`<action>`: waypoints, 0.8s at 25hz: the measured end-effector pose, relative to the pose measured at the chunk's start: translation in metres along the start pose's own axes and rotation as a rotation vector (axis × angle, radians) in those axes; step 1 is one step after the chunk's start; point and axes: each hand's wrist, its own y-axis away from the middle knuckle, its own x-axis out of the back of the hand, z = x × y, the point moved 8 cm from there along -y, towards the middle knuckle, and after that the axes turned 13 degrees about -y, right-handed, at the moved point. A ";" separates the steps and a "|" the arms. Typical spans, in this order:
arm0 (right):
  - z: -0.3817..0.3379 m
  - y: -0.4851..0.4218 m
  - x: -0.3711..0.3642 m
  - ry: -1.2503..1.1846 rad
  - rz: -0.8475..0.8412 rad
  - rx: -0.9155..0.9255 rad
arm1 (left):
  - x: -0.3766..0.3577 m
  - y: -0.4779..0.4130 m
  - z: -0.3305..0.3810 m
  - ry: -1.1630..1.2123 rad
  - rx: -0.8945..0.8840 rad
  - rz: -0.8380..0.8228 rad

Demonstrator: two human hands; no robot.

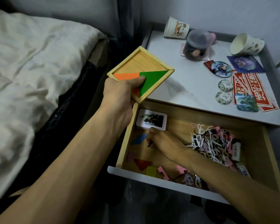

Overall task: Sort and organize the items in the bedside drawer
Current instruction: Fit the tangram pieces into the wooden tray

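My left hand grips square wooden puzzle tray, thumb pressing green triangle piece beside orange triangle piece, held above bedside table edge. My right hand reaches into open wooden drawer, fingertips closed on small dark piece, identity unclear. Blue parallelogram piece just beside fingers. Red triangle piece, yellow square piece near drawer front.

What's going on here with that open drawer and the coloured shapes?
A person is tidying a bedside drawer. The left hand holds a square wooden puzzle tray over the drawer's corner, with an orange triangle and a green triangle already in it. The right hand reaches among loose flat coloured pieces on the drawer floor, beside a blue piece. A tangle of white floss picks and hair ties lies to the right.
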 end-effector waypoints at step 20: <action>-0.040 0.031 -0.020 -0.056 -0.297 0.069 | 0.000 -0.007 -0.006 -0.025 0.009 -0.002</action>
